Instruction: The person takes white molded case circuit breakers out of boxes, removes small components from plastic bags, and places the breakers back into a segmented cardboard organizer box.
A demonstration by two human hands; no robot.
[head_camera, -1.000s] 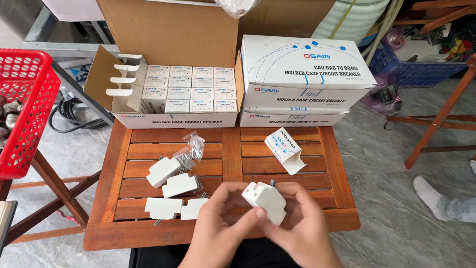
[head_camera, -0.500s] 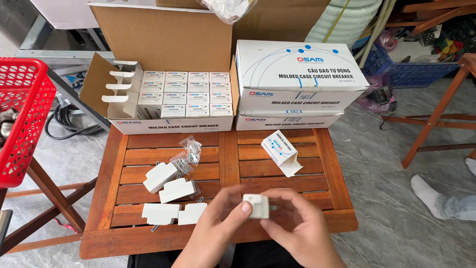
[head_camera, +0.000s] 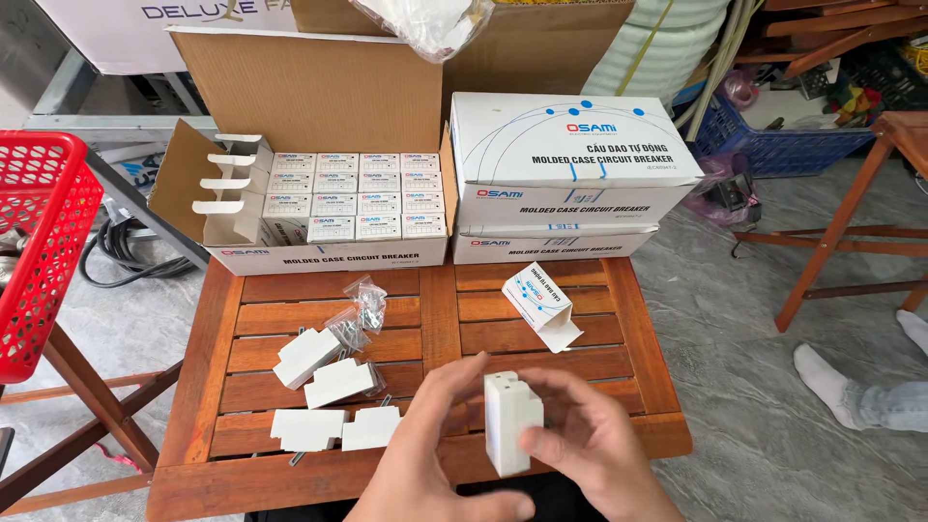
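**White Block Held in Both Hands Above the Tabletop**

The white plastic block (head_camera: 510, 422) stands upright between both hands, over the near edge of the slatted wooden tabletop (head_camera: 435, 290). The left hand (head_camera: 435, 454) is closed on the block's left side, thumb and fingers curled around it. The right hand (head_camera: 594, 445) grips the block's right side, thumb pressed to its front face. Both hands pinch the block; neither is spread.

All positions below are given relative to the block.

- Just beyond it, slightly right: a small white carton (head_camera: 539, 304) lying on the tabletop with one end flap open.
- To its left: four white plastic pieces (head_camera: 333, 406) lying on the tabletop, close together, two nearer the front edge and two behind them.
- Beyond those pieces, left of the block: two small clear bags (head_camera: 360, 311) holding metal hardware; the contents are too small to identify.
- Far beyond it, left: an open cardboard box (head_camera: 319, 193) at the rear of the tabletop, filled with rows of small white cartons, its lid raised.
- Far beyond it, right: two closed white boxes (head_camera: 565, 159), stacked one on the other, just beside the open box.
- Far left, off the tabletop: a red plastic basket (head_camera: 39, 242).
- Far right, on the floor: another person's socked foot (head_camera: 831, 377).
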